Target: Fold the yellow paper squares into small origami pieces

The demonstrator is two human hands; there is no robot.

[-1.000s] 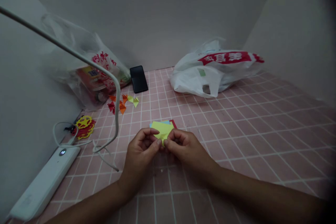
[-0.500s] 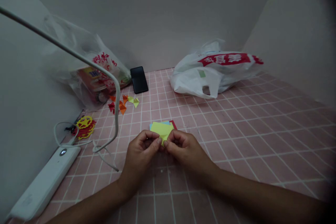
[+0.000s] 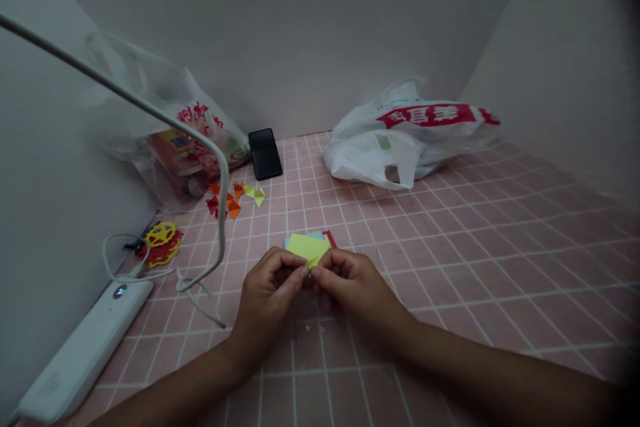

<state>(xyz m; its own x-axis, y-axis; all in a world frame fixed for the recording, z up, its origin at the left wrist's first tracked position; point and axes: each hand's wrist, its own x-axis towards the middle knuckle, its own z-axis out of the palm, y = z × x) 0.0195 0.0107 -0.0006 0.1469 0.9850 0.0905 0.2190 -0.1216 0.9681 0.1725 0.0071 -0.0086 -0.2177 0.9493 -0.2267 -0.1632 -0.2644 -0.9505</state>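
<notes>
My left hand and my right hand meet fingertip to fingertip over the pink gridded table. Both pinch a small folded yellow-green paper piece between thumbs and fingers. Just beyond the fingertips lies a small stack of coloured paper squares, yellow on top with blue and red edges showing. Most of the pinched piece is hidden by my fingers.
Folded orange, red and yellow paper pieces lie at the back left, near a black phone and a clear plastic bag. A white plastic bag sits at the back right. A white power strip, cables and a lamp arm stand left. Red-yellow paper cutouts lie by the wall.
The hands have stayed in nearly the same spot, fingers shifting slightly on the small paper piece. The view has tilted a little, so everything sits slightly lower in frame.
</notes>
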